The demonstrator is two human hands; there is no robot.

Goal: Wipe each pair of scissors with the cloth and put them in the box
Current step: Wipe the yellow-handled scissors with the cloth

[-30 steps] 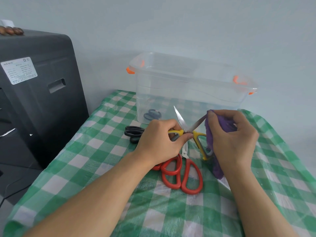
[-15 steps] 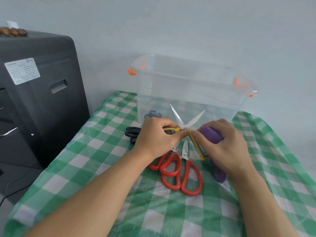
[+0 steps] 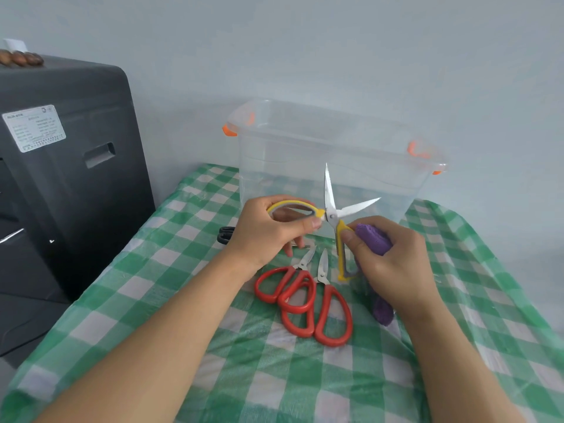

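Note:
Yellow-handled scissors (image 3: 331, 209) are held in the air in front of the clear plastic box (image 3: 332, 157), blades spread wide. My left hand (image 3: 268, 230) grips the left yellow handle loop. My right hand (image 3: 393, 264) holds the purple cloth (image 3: 374, 239) bunched in its fingers, and its thumb presses on the other yellow handle. Two pairs of red-handled scissors (image 3: 305, 294) lie on the checked tablecloth below my hands. Black scissors (image 3: 225, 235) lie partly hidden behind my left hand.
The table carries a green and white checked cloth (image 3: 183, 270). A dark grey machine (image 3: 61, 178) stands close on the left. A pale wall is right behind the box. The box has orange clips (image 3: 229, 129) at its ends.
The yellow scissors have been opened much wider and lifted a little. My right hand slid with the cloth from the blade down to the right handle.

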